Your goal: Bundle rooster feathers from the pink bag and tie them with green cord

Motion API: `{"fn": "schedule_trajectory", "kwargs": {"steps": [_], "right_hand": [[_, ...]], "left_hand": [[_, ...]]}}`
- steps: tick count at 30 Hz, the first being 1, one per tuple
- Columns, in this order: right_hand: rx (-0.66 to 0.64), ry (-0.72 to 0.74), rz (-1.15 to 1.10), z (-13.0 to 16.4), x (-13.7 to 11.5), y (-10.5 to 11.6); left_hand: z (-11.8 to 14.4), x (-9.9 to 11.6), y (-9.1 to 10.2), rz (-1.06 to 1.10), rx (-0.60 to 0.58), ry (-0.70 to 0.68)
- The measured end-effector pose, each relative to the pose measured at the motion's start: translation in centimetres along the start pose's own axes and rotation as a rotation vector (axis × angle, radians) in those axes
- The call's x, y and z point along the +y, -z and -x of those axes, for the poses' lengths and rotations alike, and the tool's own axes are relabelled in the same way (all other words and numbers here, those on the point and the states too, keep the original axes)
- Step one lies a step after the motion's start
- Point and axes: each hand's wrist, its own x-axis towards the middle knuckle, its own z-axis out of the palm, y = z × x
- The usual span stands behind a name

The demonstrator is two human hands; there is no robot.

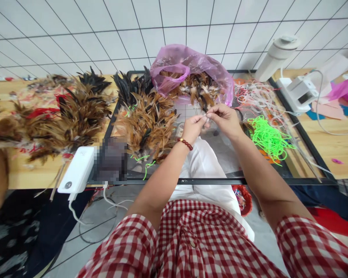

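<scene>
My left hand point(193, 127) and my right hand point(224, 117) meet over the middle of the glass-topped frame, fingertips pinched together. Between them is something small and whitish, too small to make out. Just beyond my fingers, brown feathers point(203, 87) spill from an open pink plastic bag point(217, 63). A heap of brown and black feathers point(150, 119), with bits of green cord at its edges, lies left of my left hand. To the right of my right hand sits a tangle of bright green cord point(268, 137), with pale clear strands point(258, 96) behind it.
Another feather pile point(78, 116) with red ties covers the table's left side. A white power bank point(77, 170) and a blurred-out dark object point(111, 159) are at the front left. A white bottle point(277, 58) and power strip point(292, 94) stand at the right. Another person's arm shows at far left.
</scene>
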Motion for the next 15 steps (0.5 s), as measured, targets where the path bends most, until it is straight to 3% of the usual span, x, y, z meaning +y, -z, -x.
{"fn": "schedule_trajectory", "kwargs": {"steps": [3, 8, 10, 13, 15], "right_hand": [[-0.016, -0.065, -0.079, 0.1, 0.1, 0.1], [-0.216, -0.157, -0.122, 0.5, -0.3, 0.3], [-0.131, -0.165, -0.094, 0.6, 0.1, 0.5], [0.123, -0.172, -0.012, 0.4, 1.1, 1.4], [0.164, -0.164, 0.111, 0.4, 1.6, 2.3]], "left_hand": [[0.1, 0.0, 0.0, 0.038, -0.011, 0.049], [0.5, -0.5, -0.3, -0.014, -0.079, 0.046], [0.6, -0.7, -0.3, -0.070, -0.059, -0.009], [0.3, -1.0, 0.0, 0.007, 0.192, -0.091], [-0.2, -1.0, 0.5, 0.104, 0.387, -0.156]]}}
